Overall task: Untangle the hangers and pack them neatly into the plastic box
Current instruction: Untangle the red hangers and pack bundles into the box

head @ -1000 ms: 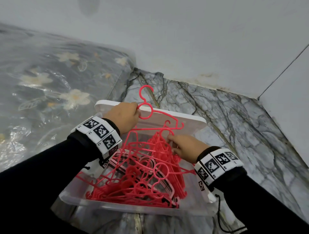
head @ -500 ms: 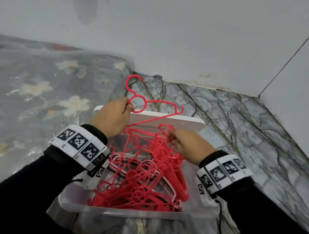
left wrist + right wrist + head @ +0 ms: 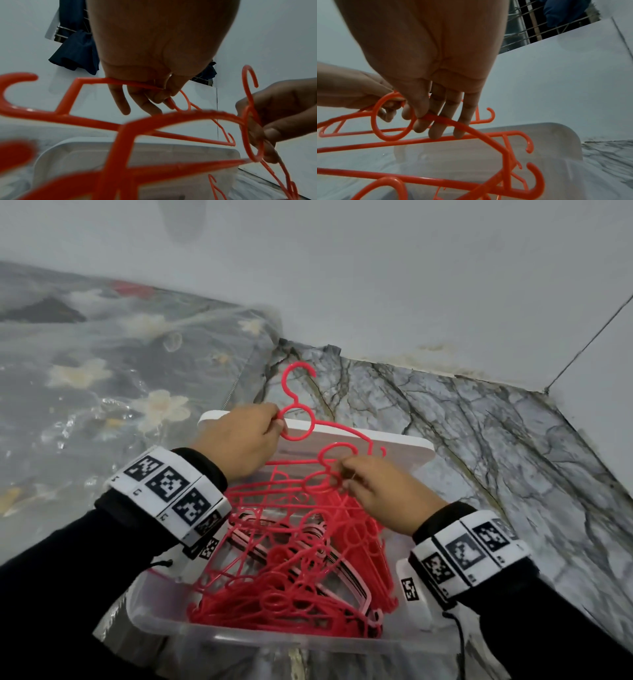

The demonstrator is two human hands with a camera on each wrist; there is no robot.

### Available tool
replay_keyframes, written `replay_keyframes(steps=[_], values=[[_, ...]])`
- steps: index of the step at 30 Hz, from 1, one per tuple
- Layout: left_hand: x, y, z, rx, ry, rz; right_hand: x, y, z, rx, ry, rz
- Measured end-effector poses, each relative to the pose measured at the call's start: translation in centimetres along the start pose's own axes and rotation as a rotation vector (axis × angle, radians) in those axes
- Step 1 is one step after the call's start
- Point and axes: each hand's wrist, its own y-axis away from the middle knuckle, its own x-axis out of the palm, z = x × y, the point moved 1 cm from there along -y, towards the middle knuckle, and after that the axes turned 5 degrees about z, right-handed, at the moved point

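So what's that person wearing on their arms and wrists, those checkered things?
Both arms are in black long sleeves. Each wrist carries a white band printed with black square code markers, one by the left hand and one by the right hand. A thin black cable hangs below the right wrist. The hands are bare.

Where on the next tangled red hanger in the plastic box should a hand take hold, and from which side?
Judging from the pictures, grip the neck ring just under the hook, coming from above. The tangled hangers lie interlocked in the plastic box, so arms snag, while rings stand clear. The left hand holds the lifted hanger there, and the right hand pinches another ring.
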Motion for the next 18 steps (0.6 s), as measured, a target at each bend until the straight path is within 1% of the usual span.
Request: replay_keyframes(steps=[4,7,9,12,13,16,18], values=[[0.5,-0.2,-0.1,0.047,-0.026,0.04,0.2,0.2,-0.2,0.024,0.155,0.058],[0.8,-0.4,-0.2,0.06,0.018,0.093,-0.1,0.2,-0.3,0.051,0.0,-0.028],[0.9,-0.5,-0.4,0.067,0.032,0.125,-0.1,0.2,-0.5,0.066,-0.038,-0.061],[1.1,-0.5,-0.8,0.076,0.061,0.164,1.1,0.4,-0.6,0.123,0.126,0.042],[1.2,-0.5,-0.9,0.079,0.083,0.174,1.4,0.4,-0.7,0.134,0.124,0.049],[1.6,-0.4,-1.2,0.101,0.177,0.21,0.9,0.4,-0.7,0.138,-0.051,-0.04],[1.8,-0.3,-1.5,0.142,0.199,0.249,0.2,0.3,-0.9,0.139,-0.111,-0.121]])
